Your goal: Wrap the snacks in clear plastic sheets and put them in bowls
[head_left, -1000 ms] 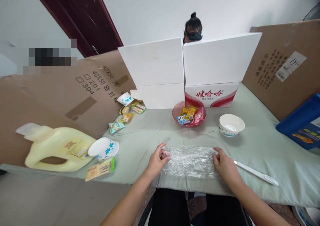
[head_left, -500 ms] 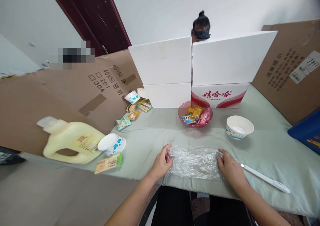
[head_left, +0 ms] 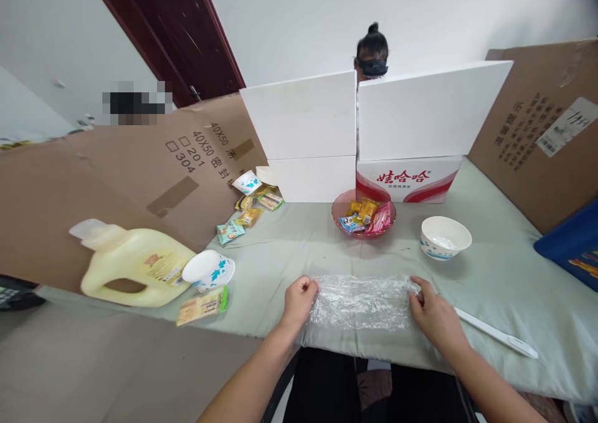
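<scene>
A crinkled sheet of clear plastic film (head_left: 362, 303) is spread across the front of the table, close to my body. My left hand (head_left: 299, 301) pinches its left edge between thumb and fingers. At the opposite edge, my right hand (head_left: 432, 314) grips the film with thumb and forefinger, the forefinger reaching over the corner. A long white plastic stick-like tool (head_left: 499, 332) lies just right of my right hand, one end partly hidden behind it. Beyond the film stands a pink glass bowl (head_left: 341, 225) holding several wrapped snacks (head_left: 367, 211).
A white paper bowl (head_left: 445, 237) stands at right. On the left are a yellow jug (head_left: 135, 264), a tipped paper bowl (head_left: 208, 270), a snack pack (head_left: 202, 306) and several more packets (head_left: 250, 217). White boxes (head_left: 311, 121) and cardboard (head_left: 537, 130) wall the table; a person (head_left: 372, 52) is behind.
My left hand has closed into a tighter pinch and shifted slightly left. The right forefinger has stretched out along the edge. The film looks pulled a little straighter.
</scene>
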The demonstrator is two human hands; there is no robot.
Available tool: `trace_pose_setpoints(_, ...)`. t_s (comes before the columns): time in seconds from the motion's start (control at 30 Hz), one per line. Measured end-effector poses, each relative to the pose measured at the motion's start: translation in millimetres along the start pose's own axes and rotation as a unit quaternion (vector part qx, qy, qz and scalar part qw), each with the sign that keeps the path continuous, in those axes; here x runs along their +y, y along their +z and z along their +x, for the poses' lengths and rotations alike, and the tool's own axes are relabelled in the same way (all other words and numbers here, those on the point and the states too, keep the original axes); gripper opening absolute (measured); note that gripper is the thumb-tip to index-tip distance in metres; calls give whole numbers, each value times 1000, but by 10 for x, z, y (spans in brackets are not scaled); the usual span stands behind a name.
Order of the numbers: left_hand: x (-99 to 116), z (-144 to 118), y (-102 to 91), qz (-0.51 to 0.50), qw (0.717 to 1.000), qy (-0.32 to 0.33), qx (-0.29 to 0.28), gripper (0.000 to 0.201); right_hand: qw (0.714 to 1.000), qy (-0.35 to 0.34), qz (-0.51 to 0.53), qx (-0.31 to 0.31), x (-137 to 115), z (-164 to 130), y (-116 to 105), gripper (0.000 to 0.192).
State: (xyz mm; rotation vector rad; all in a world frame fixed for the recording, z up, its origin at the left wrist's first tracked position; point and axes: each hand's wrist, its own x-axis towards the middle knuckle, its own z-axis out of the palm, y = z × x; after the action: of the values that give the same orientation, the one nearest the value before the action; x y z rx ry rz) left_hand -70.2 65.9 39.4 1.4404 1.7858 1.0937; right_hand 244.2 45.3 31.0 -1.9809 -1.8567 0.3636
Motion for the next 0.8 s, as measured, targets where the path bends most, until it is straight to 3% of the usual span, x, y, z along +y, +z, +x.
trace_pose_setpoints(0.1,-1,-10,44,109,994,13,20,36,998,11,-51,-21,-42,-19,14,43)
trace_pose_setpoints(0.2,-33,-40,80,249,967,52,31,27,995,10,-92,-19,-63,-38,34,44)
trace_pose_setpoints(0.27,-70,-62,89,290,952,93,34,17,994,8,-107,-15,-68,-46,42,42)
trace_pose_setpoints(0.37,-83,-105,85,319,927,185,65,6,993,5,-118,-8,-69,-50,60,41)
trace_pose_setpoints(0.47,12,-184,110,306,894,319,75,13,992,-10,-122,-2,-59,-51,93,40)
trace_pose_setpoints(0.6,191,-292,235,249,849,456,-92,19,992,-34,-121,18,-27,-54,131,39)
trace_pose_setpoints(0.67,232,-306,293,252,836,461,-160,23,992,-45,-114,26,1,-63,129,39)
trace_pose_setpoints(0.8,221,-270,294,304,823,413,-243,56,993,-67,-85,47,82,-105,94,38)
